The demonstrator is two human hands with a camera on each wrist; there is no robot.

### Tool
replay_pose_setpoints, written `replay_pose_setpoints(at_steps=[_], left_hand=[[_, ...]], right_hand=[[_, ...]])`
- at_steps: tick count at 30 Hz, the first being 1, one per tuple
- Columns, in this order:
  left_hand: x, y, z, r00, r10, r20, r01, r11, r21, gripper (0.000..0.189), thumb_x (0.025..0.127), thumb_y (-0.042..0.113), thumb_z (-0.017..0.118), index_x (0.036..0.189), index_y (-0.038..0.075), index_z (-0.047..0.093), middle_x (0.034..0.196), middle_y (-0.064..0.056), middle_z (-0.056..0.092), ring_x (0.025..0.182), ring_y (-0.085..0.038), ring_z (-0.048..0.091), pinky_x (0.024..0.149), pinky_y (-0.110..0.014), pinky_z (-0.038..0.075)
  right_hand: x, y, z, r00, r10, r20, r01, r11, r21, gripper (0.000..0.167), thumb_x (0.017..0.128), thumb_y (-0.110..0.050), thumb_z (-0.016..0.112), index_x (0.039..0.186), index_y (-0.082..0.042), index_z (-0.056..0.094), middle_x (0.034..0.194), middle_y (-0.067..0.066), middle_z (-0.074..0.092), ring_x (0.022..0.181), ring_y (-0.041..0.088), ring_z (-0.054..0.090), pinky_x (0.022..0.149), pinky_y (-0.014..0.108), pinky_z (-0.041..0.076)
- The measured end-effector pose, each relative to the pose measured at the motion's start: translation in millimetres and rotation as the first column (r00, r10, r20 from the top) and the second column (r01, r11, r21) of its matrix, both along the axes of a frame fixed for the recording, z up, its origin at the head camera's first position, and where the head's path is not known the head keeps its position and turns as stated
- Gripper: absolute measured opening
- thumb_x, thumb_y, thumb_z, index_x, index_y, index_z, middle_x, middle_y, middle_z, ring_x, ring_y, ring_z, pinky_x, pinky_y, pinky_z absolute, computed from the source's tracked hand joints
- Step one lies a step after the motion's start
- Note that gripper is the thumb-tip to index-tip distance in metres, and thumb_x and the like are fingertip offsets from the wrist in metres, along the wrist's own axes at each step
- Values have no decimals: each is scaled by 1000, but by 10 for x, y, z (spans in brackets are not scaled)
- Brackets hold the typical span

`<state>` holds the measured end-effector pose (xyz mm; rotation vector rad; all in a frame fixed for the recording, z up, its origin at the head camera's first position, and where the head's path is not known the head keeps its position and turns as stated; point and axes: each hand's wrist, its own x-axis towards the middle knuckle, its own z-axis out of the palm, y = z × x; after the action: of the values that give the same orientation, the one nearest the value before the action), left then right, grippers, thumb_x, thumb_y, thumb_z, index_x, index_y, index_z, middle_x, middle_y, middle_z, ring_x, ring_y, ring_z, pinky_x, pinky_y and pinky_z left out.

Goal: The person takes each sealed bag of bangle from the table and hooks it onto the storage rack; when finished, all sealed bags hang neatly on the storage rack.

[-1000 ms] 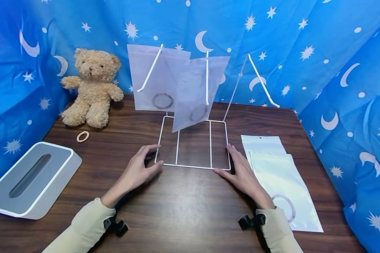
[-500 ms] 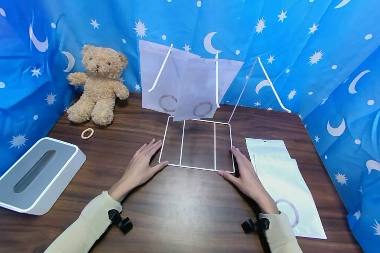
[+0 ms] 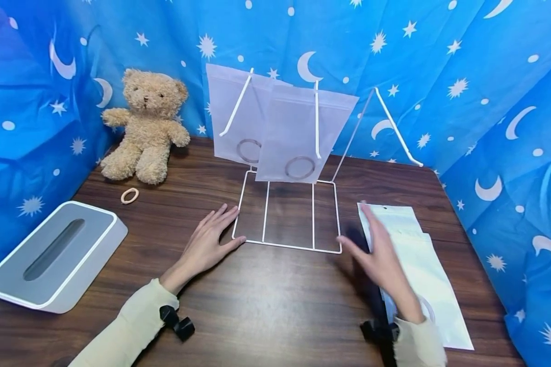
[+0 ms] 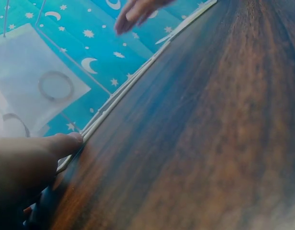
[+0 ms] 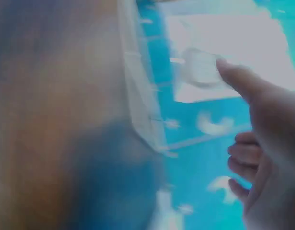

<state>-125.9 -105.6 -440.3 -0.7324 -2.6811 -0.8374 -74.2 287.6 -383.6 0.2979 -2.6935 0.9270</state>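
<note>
Two bags (image 3: 298,132) are hung on the rack (image 3: 313,216), its right hook (image 3: 396,127) is bare, and loose bags (image 3: 424,270) are left unhung near the empty, spread-fingered right hand (image 3: 385,257), while the rack is touched by relaxed fingers of the left hand (image 3: 206,244).

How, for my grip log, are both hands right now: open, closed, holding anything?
Left hand: open, touching the white wire rack near its front left corner, holding nothing.
Right hand: open, in the air, holding nothing.
</note>
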Motion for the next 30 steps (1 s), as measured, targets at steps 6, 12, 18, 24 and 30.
replay_pose_setpoints(at_steps=[6, 12, 18, 24, 30], left_hand=[[14, 23, -26, 1000, -3, 11, 3, 1000, 5, 71, 91, 47, 67, 145, 7, 47, 149, -8, 44, 143, -28, 29, 117, -47, 18], [14, -8, -32, 1000, -11, -1, 11, 1000, 10, 71, 90, 47, 68, 145, 6, 48, 149, -9, 44, 142, -29, 30, 117, -48, 19], [5, -14, -13, 1000, -11, 0, 11, 1000, 13, 70, 90, 45, 68, 145, 6, 48, 149, -9, 45, 142, -30, 30, 116, -48, 19], [19, -15, -7, 1000, -8, 3, 8, 1000, 16, 69, 91, 44, 69, 145, 7, 48, 148, -9, 45, 142, -29, 30, 117, -48, 19], [18, -10, -17, 1000, -9, 4, 9, 1000, 8, 69, 91, 46, 67, 145, 6, 48, 149, -9, 45, 143, -29, 29, 117, -47, 19]], right_hand=[[371, 691, 233, 969, -156, 192, 131, 982, 135, 89, 94, -41, 65, 158, -9, 12, 158, 29, 14, 138, 56, 16, 104, 75, 13], [602, 1222, 57, 852, -355, 384, 229, 913, 337, 103, 92, -57, 59, 152, 8, 6, 145, 46, 12, 125, 68, 16, 96, 81, 11], [624, 1289, -17, 825, -397, 403, 267, 901, 342, 110, 87, -63, 62, 150, 11, 9, 140, 45, 23, 121, 65, 22, 92, 79, 21], [661, 1241, -26, 887, -371, 274, 283, 907, 312, 103, 85, -52, 72, 149, 11, 21, 133, 44, 31, 119, 60, 31, 90, 75, 29], [693, 1252, -57, 909, -390, 146, 361, 913, 189, 65, 80, -26, 83, 130, 3, 52, 122, 34, 39, 101, 46, 44, 72, 54, 46]])
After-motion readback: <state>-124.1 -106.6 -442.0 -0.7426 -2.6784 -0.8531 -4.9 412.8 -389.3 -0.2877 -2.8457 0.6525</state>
